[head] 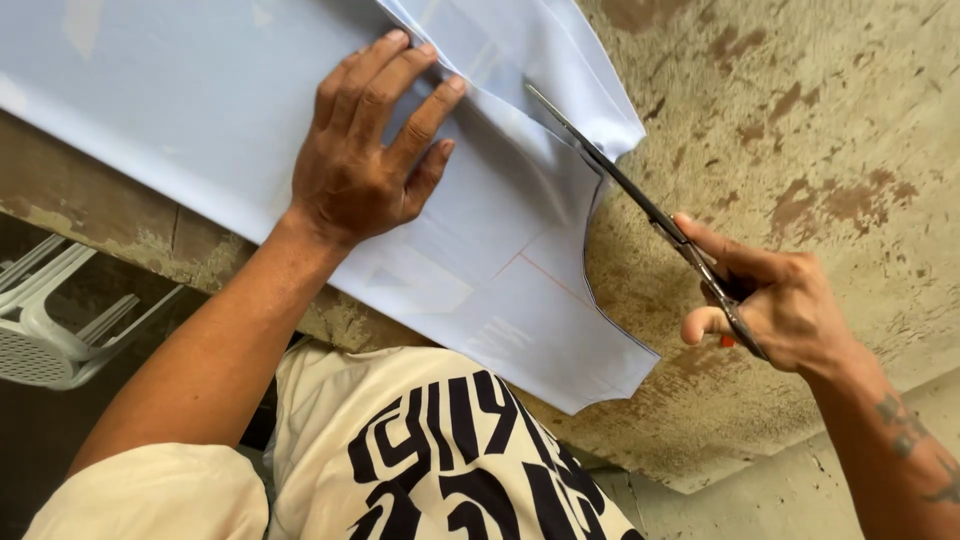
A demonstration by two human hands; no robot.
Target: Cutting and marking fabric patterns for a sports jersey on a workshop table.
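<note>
Two bare hands work on a big sheet of pale blue cloth [200,110] that lies across the near edge of a worn, stained, tan surface [800,130]. The left hand [365,150] lies flat on the cloth, its fingers [425,115] spread a little and pressing down. One cut piece of the cloth, with a curved edge, hangs past the near edge of the surface, over the person's cream shirt with black shapes [440,450].

The right hand [775,300] holds long metal scissors [640,200]. Its fingers are closed around the handles. The thin blades look almost closed and touch the cloth edge just beside the left hand's fingertips.

The surface has brown spots and chipped paint. A white plastic chair [50,330] stands below, past the left end of the surface, on a dark floor.
</note>
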